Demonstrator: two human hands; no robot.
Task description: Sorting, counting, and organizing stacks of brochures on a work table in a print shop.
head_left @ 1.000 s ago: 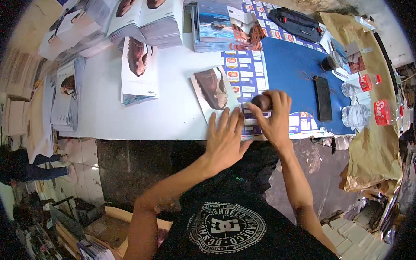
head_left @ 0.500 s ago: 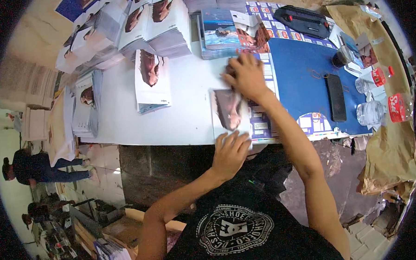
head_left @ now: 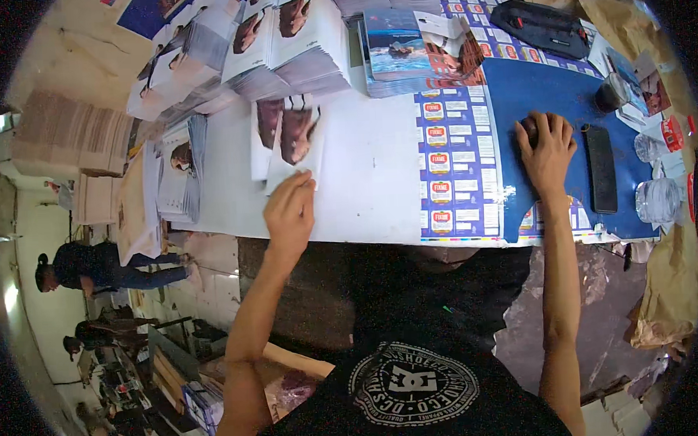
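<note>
My left hand [head_left: 290, 209] pinches the lower edge of a folded brochure [head_left: 297, 142] with a brown picture on white. That brochure overlaps a small pile of matching brochures [head_left: 260, 136], and I cannot tell whether it touches them. On the blue mat [head_left: 507, 94], my right hand [head_left: 550, 158] curls its fingers over a dark rounded object [head_left: 529, 131], mostly hidden beneath them. Left of that hand lies a purple-and-white printed sheet [head_left: 459, 158]. Beyond it is a stack of open printed sheets [head_left: 395, 54], blue and reddish.
Tall brochure stacks [head_left: 303, 64] stand at the back left, another stack [head_left: 183, 167] at the table's left end. To the right are a black phone [head_left: 601, 168], a dark cup [head_left: 610, 93], clear plastic bottles [head_left: 656, 201] and a black pouch [head_left: 539, 29]. A person [head_left: 94, 268] stands far left.
My left hand has carried the brochure leftward to the small pile. My right hand has left the brochure and moved right onto the dark rounded object. The view has shifted slightly.
</note>
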